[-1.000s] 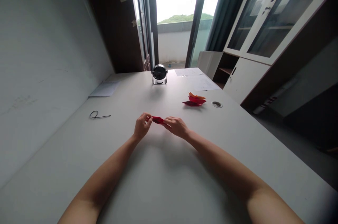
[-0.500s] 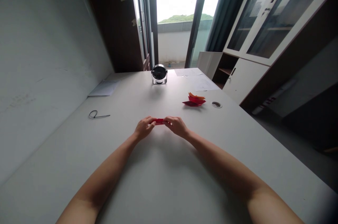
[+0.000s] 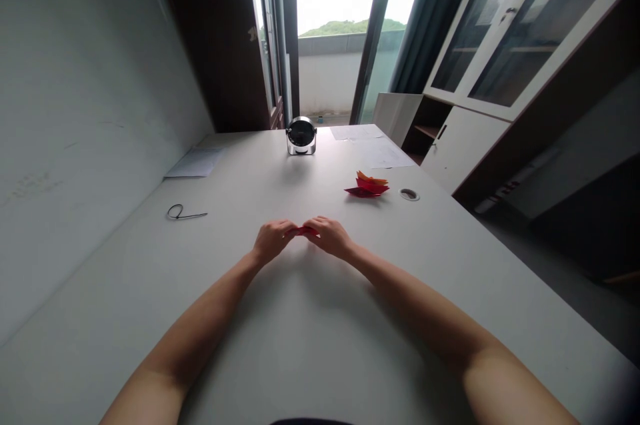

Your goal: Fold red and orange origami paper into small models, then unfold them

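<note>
A small folded piece of red paper (image 3: 306, 231) is pinched between my two hands above the middle of the white table (image 3: 300, 318). My left hand (image 3: 274, 239) has its fingers closed on the paper's left end. From the right, my right hand (image 3: 329, 235) grips it too, its fingers covering much of the top. Beyond my right hand lies folded paper in red (image 3: 367, 191) and orange (image 3: 373, 179), stacked together.
A round black device on a metal stand (image 3: 301, 136) is at the far edge. A looped black cable tie (image 3: 186, 215) and white papers (image 3: 196, 163) lie left. More sheets (image 3: 389, 154) and a round cable hole (image 3: 409, 195) are right. A wall borders the left side.
My right hand has shifted slightly left, closer to my left hand, and covers more of the red paper. The view has tilted a little.
</note>
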A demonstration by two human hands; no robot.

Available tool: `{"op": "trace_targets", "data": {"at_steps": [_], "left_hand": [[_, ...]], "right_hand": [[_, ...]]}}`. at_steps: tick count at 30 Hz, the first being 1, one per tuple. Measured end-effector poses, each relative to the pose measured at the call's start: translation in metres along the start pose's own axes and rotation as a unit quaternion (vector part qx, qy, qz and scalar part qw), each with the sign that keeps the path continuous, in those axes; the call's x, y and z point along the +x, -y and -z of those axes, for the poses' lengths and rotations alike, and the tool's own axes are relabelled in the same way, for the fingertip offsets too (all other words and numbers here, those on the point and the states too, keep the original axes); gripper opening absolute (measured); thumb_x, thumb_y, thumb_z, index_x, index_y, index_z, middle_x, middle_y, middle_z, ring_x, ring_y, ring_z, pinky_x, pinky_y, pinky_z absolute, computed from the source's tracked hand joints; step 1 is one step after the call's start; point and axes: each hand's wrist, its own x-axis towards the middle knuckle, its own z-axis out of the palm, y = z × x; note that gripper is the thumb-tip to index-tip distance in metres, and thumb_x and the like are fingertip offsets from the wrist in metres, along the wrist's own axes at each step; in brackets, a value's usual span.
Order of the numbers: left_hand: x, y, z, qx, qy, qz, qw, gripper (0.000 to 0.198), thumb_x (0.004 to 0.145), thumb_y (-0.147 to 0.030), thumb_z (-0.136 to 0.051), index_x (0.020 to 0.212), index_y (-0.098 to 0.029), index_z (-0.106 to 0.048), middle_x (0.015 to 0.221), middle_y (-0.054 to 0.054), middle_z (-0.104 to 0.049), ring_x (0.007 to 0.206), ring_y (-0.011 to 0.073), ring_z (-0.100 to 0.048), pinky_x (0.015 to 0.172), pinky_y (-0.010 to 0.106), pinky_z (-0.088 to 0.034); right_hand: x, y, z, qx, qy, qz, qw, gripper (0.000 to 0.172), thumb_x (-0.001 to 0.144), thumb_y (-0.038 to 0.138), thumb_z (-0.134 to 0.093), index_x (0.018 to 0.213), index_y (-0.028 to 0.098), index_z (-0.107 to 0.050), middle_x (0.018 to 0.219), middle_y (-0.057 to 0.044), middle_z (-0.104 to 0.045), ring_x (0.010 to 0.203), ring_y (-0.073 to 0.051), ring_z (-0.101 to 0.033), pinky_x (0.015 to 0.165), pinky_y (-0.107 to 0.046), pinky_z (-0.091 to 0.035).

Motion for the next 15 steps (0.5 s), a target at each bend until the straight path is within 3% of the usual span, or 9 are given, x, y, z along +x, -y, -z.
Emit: {"op": "trace_targets", "data": {"at_steps": [4,10,15], "left_hand": [[0.0000,-0.0032,-0.0010,0.015,-0.004,-0.007,1.000,0.023,0.096,-0.039,-0.054,0.091,-0.027,-0.073,0.082,0.003,-0.071,0.075,0.0175,-0.063,0.072,0.028,-0.042],[-0.0009,-0.0035,-0.0018,0.017,0.034,-0.006,0.999,0.026,0.096,-0.042,-0.053,0.088,-0.027,-0.072,0.084,0.003,-0.072,0.074,0.0175,-0.063,0.065,0.027,-0.040],[-0.0014,-0.0024,-0.0036,0.041,0.033,-0.019,0.998,0.030,0.099,-0.042,-0.049,0.089,-0.027,-0.073,0.084,0.005,-0.072,0.075,0.0181,-0.063,0.069,0.028,-0.041]], "right_hand": [[0.0001,-0.0016,0.0000,-0.015,0.003,-0.011,1.000,0.022,0.099,0.038,-0.056,0.091,0.020,-0.066,0.085,-0.004,-0.068,0.080,-0.015,-0.058,0.068,-0.025,-0.036],[0.0003,0.0004,0.0054,-0.029,0.017,0.068,0.997,0.026,0.103,0.036,-0.047,0.092,0.020,-0.064,0.090,-0.005,-0.067,0.086,-0.016,-0.057,0.069,-0.026,-0.036],[-0.0005,0.0016,0.0021,-0.061,0.045,0.026,0.997,0.026,0.101,0.038,-0.051,0.090,0.021,-0.067,0.089,-0.006,-0.069,0.082,-0.016,-0.059,0.066,-0.026,-0.034]]}}
